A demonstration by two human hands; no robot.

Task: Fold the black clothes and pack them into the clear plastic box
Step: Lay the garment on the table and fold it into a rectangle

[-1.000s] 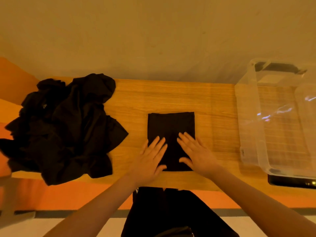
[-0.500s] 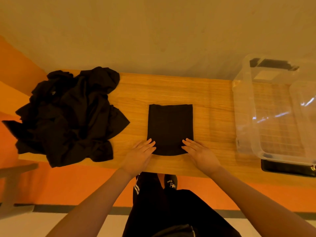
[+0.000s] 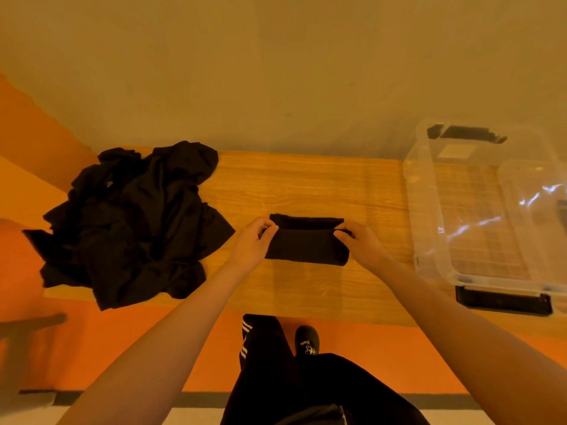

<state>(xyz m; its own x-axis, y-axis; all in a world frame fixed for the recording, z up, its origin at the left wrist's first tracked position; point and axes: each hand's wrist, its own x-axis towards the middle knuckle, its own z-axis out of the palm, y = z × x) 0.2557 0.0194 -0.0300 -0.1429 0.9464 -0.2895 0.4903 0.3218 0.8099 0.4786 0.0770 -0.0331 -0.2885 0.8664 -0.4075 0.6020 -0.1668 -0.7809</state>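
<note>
Folded black garment [image 3: 306, 246] — left hand [image 3: 253, 245] and right hand [image 3: 362, 246] each pinch an end

Folded black garment [image 3: 306, 245] mid-table; crumpled black pile [image 3: 132, 222] left; clear box [image 3: 484, 210] right.

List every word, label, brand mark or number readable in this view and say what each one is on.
No text can be read.
Shoe: a small white print, too blurred to read.
Clear plastic box: a pale label on its far wall, blank or too blurred to tell.
Pile of black clothes: a tiny pale mark, illegible.
</note>
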